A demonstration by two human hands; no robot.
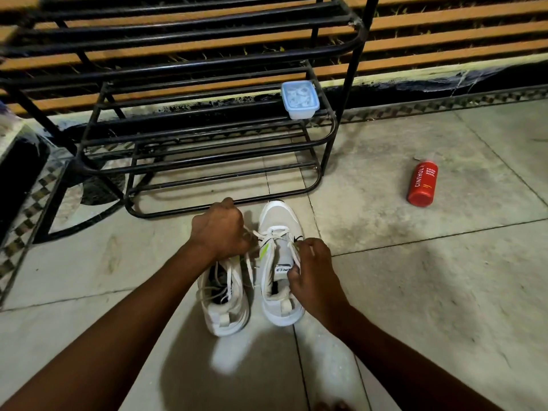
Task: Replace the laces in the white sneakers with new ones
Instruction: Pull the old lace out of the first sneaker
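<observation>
Two white sneakers (252, 280) side by side, toes toward rack (207, 143). Left hand (221, 229), right hand (311, 271) pinching laces (275, 234), seemingly. "CINTHOL" on red bottle (422, 183).

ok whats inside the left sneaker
Loose white lace lies across the left sneaker opening, over a dark interior. Its front half is covered by the left hand, so nothing there can be seen.

My two white sneakers stand side by side on the floor, toes away from me. The right sneaker (280, 262) has its lace (278, 232) through the lowest eyelets; the left sneaker (222, 301) holds loose laces (221, 280).
</observation>
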